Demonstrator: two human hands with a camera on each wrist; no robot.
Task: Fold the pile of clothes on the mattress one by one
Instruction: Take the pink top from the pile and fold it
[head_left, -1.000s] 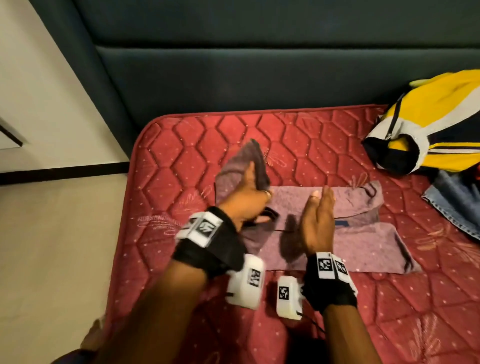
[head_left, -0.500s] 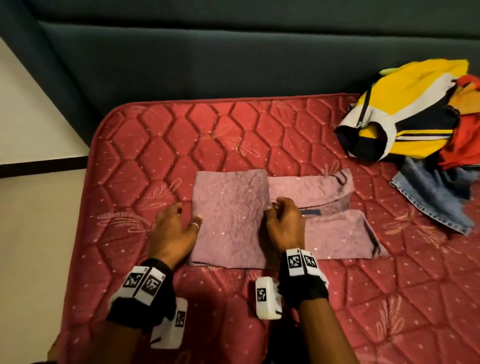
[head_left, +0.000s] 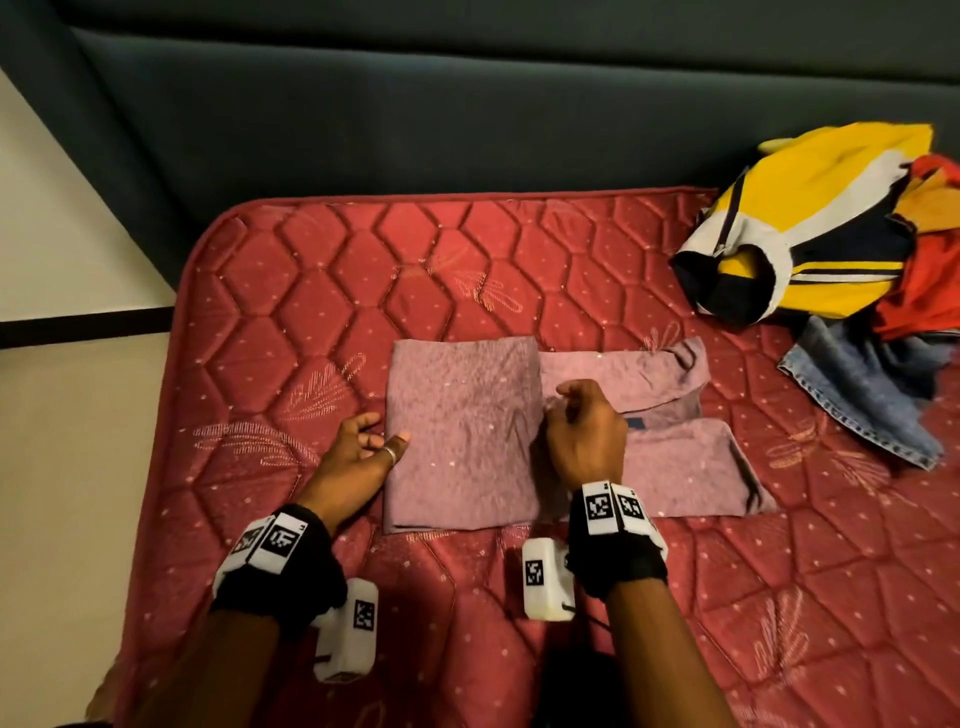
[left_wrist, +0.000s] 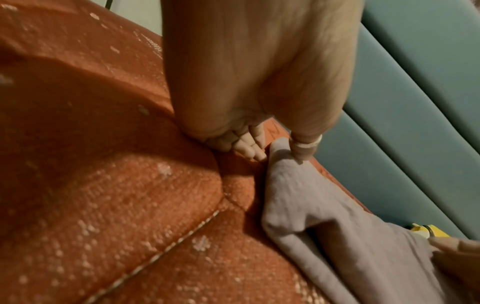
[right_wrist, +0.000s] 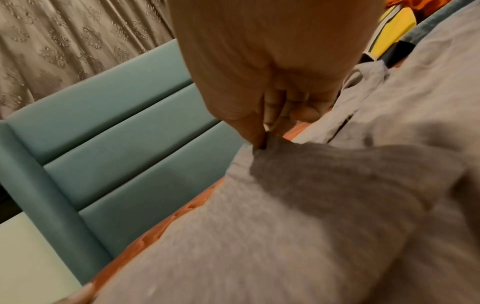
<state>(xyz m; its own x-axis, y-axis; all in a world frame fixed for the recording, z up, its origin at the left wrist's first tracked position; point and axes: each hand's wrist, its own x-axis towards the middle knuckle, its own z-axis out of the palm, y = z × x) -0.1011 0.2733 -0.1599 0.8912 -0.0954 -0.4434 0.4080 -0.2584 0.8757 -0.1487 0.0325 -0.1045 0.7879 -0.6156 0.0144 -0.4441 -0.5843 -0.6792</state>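
A mauve garment (head_left: 462, 431) lies partly folded in the middle of the red quilted mattress (head_left: 311, 312). One flap is folded over flat, and two narrower parts stick out to its right (head_left: 691, 467). My left hand (head_left: 382, 434) lies on the mattress at the garment's left edge, fingers relaxed, with the ringed thumb (left_wrist: 301, 152) resting on the cloth (left_wrist: 324, 226). My right hand (head_left: 566, 410) is curled at the flap's right edge. In the right wrist view its fingertips (right_wrist: 261, 139) pinch a raised fold of the cloth (right_wrist: 285, 205).
At the mattress's far right lies a pile with a yellow, white and navy jacket (head_left: 810, 228), a red piece (head_left: 930, 296) and blue jeans (head_left: 862, 400). A dark padded headboard (head_left: 467, 114) runs along the back. Pale floor (head_left: 67, 493) lies beyond the left edge.
A second ago my left hand was carrying the garment's left part over. It now lies flat, and the left hand has let go. My right hand went from straight to curled at the fold.
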